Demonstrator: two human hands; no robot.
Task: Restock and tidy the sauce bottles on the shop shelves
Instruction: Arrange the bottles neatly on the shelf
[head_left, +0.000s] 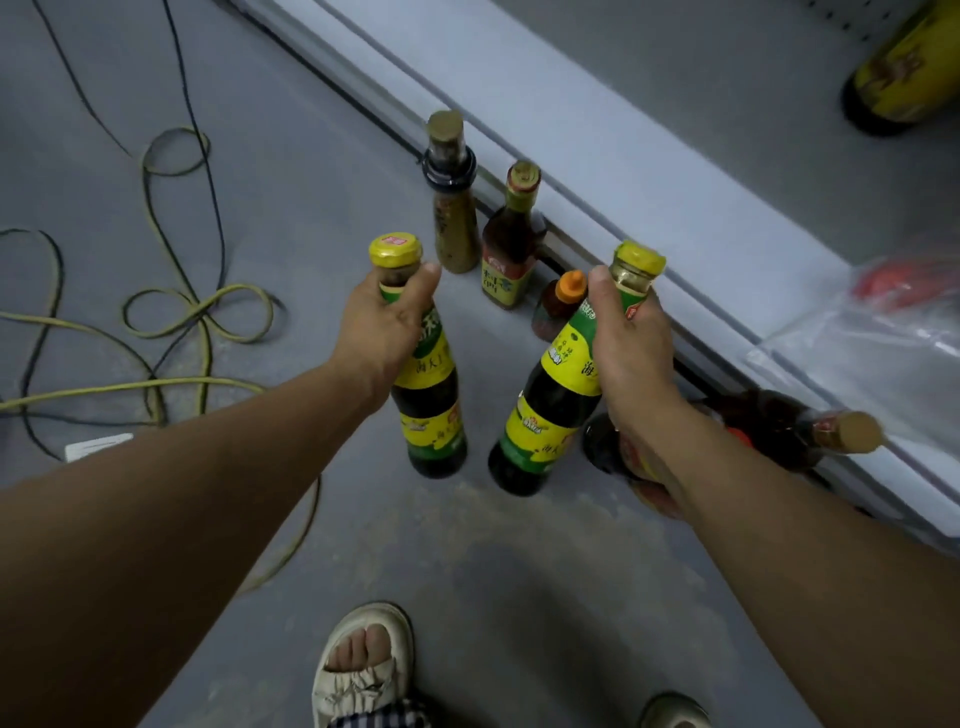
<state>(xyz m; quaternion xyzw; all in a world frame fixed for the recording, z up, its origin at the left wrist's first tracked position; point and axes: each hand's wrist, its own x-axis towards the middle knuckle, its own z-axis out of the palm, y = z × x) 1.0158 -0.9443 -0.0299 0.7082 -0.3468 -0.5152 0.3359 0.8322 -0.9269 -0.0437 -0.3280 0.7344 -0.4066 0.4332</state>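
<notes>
My left hand (382, 327) grips the neck of a dark sauce bottle (431, 410) with a yellow-green label and yellow cap. My right hand (631, 343) grips the neck of a matching bottle (550, 415), which tilts to the right. Both bottles hang just above the grey floor. Behind them on the floor stand a tall bottle with a gold cap (454, 208), a brown bottle with a yellow label (509, 244) and a small orange-capped bottle (556, 306). Another dark bottle with a gold cap (779, 426) lies beside my right forearm.
The white shelf base (597, 145) runs diagonally across the right side. A yellow-labelled bottle (904, 67) stands on the shelf at top right, and a clear plastic bag (872, 332) lies on its edge. Yellow and black cables (197, 312) loop on the floor at left. My sandalled foot (363, 665) is below.
</notes>
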